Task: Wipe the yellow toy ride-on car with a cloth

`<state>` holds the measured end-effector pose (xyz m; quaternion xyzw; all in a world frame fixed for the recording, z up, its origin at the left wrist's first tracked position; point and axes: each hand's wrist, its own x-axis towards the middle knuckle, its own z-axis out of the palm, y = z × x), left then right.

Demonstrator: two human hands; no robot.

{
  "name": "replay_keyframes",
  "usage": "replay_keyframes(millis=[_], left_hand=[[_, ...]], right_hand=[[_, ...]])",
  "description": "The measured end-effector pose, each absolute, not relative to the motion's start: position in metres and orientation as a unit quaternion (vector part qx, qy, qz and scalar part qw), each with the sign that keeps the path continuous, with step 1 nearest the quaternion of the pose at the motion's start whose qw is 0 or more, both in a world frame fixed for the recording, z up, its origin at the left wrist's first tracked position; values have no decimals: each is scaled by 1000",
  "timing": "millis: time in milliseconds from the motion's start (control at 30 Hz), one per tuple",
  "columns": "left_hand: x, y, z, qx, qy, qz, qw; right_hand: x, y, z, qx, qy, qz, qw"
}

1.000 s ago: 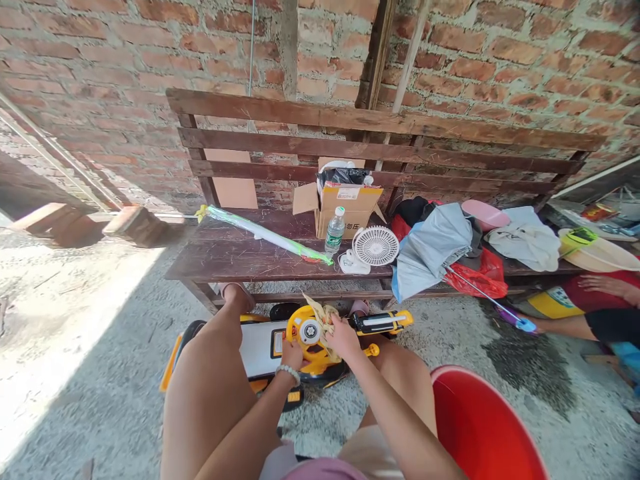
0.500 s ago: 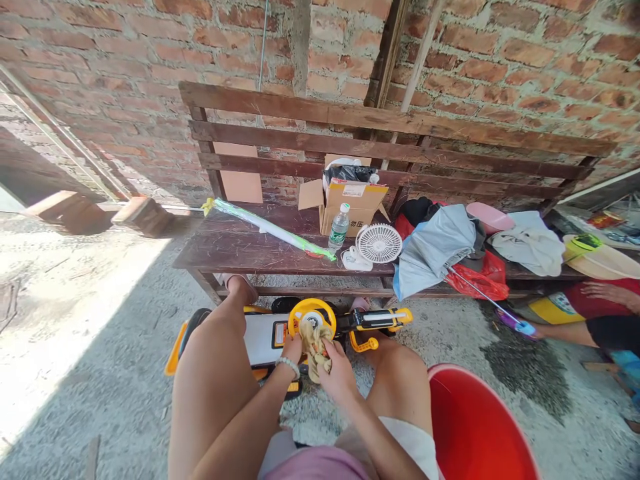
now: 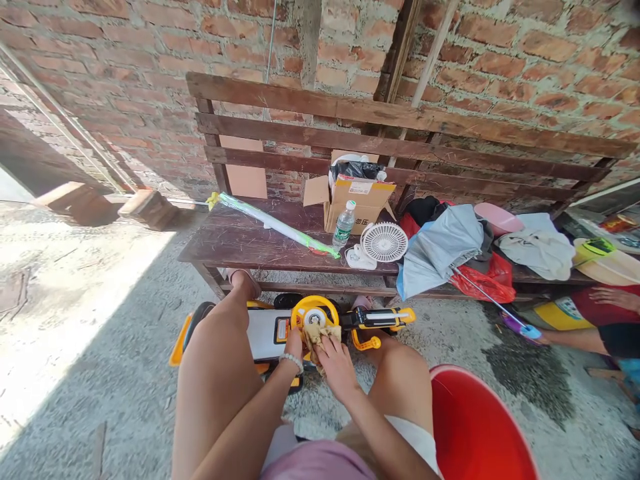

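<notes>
Between my knees stands a yellow, white and black ride-on toy vehicle (image 3: 265, 333) with a yellow steering wheel (image 3: 315, 300). My left hand (image 3: 294, 348), with a beaded bracelet at the wrist, is closed at the lower left rim of the wheel, its fingertips partly hidden. A crumpled, stained tan cloth (image 3: 315, 333) lies over the lower part of the wheel. My right hand (image 3: 337, 363) grips this cloth from above, fingers bent over it and pressing it against the wheel.
A red bucket (image 3: 480, 427) stands by my right knee. On the wooden bench (image 3: 220, 233) are a cardboard box (image 3: 355, 203), a water bottle (image 3: 344, 227), a white fan (image 3: 385, 241) and a silver umbrella (image 3: 440, 247). At far right, another person's arm (image 3: 575, 339) reaches in.
My right hand has shifted up and flattened over the cloth, which was bunched between both hands and now lies higher against the wheel. My left hand stays near the rim. The view has shifted slightly.
</notes>
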<state>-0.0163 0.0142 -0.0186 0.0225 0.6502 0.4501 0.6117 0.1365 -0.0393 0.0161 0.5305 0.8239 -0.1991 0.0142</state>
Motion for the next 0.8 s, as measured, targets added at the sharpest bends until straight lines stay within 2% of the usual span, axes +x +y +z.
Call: replay_keyframes(millis=[133, 233, 367, 467, 600, 700, 800], left_hand=[[-14, 15, -23, 10, 678, 419, 605], [-12, 12, -26, 34, 704, 414, 576], [-10, 8, -27, 69, 719, 411, 556], [-10, 5, -28, 90, 713, 409, 563], [-8, 0, -30, 115, 686, 397, 599], [-4, -1, -33, 104, 668, 398, 620], [-1, 0, -34, 76, 658, 410, 627]], right_hand=[[164, -36, 11, 603, 769, -213, -5], [172, -15, 15, 647, 723, -231, -75], [156, 39, 47, 660, 704, -213, -152], [124, 74, 75, 570, 785, -211, -120], [75, 82, 78, 356, 899, -256, 9], [55, 78, 65, 324, 916, -230, 55], [58, 89, 60, 385, 898, -208, 53]])
